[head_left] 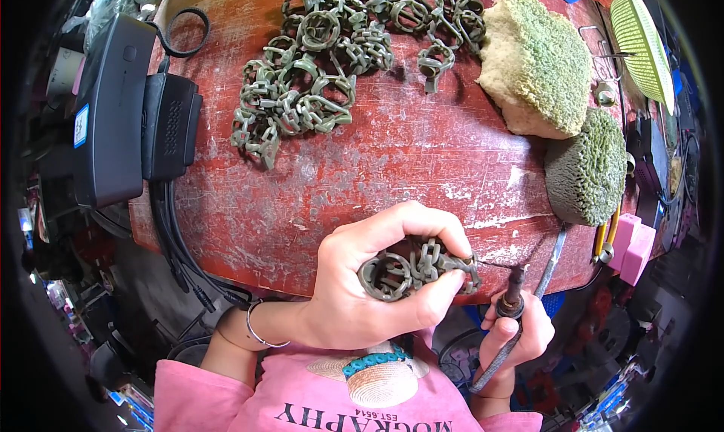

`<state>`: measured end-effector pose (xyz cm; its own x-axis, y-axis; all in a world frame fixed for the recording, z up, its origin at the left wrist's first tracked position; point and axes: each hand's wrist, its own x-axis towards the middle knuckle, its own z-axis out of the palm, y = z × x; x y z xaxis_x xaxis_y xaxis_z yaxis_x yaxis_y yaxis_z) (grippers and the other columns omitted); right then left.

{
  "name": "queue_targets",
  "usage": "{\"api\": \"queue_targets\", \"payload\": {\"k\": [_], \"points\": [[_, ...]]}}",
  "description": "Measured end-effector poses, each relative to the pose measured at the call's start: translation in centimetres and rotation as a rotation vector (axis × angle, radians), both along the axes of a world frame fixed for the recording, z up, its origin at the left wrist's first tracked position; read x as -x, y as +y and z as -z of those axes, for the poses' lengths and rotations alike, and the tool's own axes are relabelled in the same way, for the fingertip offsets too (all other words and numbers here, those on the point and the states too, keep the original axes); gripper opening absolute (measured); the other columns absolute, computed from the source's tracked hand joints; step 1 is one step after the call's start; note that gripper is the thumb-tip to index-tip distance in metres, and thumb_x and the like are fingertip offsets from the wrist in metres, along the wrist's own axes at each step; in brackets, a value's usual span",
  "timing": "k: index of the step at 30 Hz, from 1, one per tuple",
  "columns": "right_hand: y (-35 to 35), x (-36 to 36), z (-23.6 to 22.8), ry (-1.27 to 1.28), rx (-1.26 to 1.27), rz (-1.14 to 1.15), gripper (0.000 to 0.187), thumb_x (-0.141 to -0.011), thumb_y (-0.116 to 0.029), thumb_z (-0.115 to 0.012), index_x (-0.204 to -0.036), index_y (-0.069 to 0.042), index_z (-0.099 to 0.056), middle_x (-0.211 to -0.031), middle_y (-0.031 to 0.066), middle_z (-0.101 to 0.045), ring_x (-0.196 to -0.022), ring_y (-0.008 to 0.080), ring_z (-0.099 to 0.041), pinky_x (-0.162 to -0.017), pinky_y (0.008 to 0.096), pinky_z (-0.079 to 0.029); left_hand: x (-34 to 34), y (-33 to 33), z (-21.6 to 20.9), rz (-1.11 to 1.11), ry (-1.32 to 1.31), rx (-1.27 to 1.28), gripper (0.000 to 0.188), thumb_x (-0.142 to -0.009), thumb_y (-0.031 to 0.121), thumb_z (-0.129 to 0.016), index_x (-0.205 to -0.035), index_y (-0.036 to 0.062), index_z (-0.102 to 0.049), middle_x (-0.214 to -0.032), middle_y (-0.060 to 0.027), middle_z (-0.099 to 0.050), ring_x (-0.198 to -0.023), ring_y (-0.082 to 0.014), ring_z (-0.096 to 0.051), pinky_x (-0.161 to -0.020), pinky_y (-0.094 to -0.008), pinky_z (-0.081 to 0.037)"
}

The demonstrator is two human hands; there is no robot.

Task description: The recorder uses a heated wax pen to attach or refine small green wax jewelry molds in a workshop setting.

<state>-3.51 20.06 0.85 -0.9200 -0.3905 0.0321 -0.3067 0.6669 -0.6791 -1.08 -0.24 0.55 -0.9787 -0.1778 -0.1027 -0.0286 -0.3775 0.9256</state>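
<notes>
My left hand [392,270] is closed around a cluster of dark green ring and chain-link pieces [388,274], just over the table's near edge. Thumb and index finger pinch the cluster's right end. A soldering iron [514,292] with a dark barrel stands upright in my right hand [520,330], its fingers wrapped round the handle. From its top a thin wire tip points left toward the pinched end; whether it touches cannot be told. Along my right hand runs a long grey strip [553,260]. Farther off lies a heap of similar green linked pieces [298,93].
The worn red table [362,176] carries a black device [117,111] with cables at left. At right sit a pale green porous block [539,62], a darker green one [588,168] and pink blocks [632,247]. A green basket [641,51] leans at the far right.
</notes>
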Motion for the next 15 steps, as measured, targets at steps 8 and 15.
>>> {"api": "queue_targets", "payload": {"k": [8,15], "points": [[0.0,0.5,-0.5,0.187,0.137,0.492,0.033,-0.083,-0.027,-0.047,-0.072,0.004,-0.05,-0.052,0.0059,-0.048,-0.045,0.0104,-0.046,-0.043,0.0224,-0.036,-0.2,0.0,-0.3,-0.028,0.038,0.291,0.031,-0.067,-0.006,-0.064,-0.096,-0.0024,-0.052,-0.089,-0.0135,-0.059,-0.078,-0.0154,-0.058,-0.069,-0.0269,-0.048],[2.8,2.5,0.0,0.233,-0.155,0.526,0.02,-0.08,-0.018,-0.06,-0.075,0.001,-0.054,-0.054,0.0007,-0.045,-0.045,0.0063,-0.04,-0.043,0.0204,-0.031,-0.4,-0.9,-0.5,-0.139,0.209,0.756,0.037,-0.061,-0.004,-0.072,-0.095,-0.0003,-0.056,-0.091,-0.0132,-0.058,-0.08,-0.02,-0.06,-0.069,-0.0285,-0.049]]}}
